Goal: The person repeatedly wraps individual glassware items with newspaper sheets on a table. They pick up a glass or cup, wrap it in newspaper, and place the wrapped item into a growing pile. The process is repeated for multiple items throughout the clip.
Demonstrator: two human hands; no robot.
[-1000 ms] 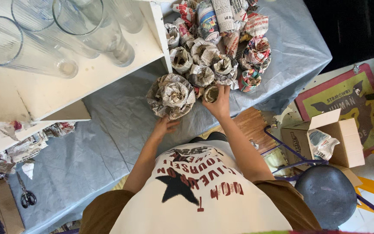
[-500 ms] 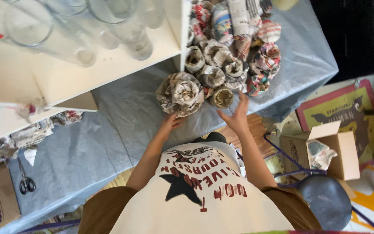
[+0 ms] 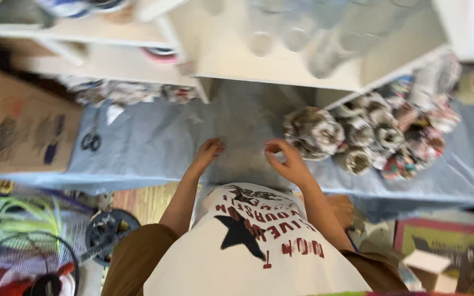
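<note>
Table: grey cloth-covered table (image 3: 154, 145) spans the view; it keeps a bare patch in front of the person, seemingly as working room
Shelf: white shelf unit (image 3: 281, 66) stands on the table's far side, blurred clear glasses on top
Bundles: newspaper-wrapped bundles (image 3: 379, 134) cluster at right, packed close, probably to stay put
Nearest bundle: large newspaper-wrapped bundle (image 3: 312, 131) lies just beyond the right fingertips, apart from them
Right hand: right hand (image 3: 285, 161) empty; fingers curled, loosely apart
Left hand: left hand (image 3: 209, 149) empty over bare cloth; fingers curled together
Scissors: scissors (image 3: 90, 141) lie well left
</note>
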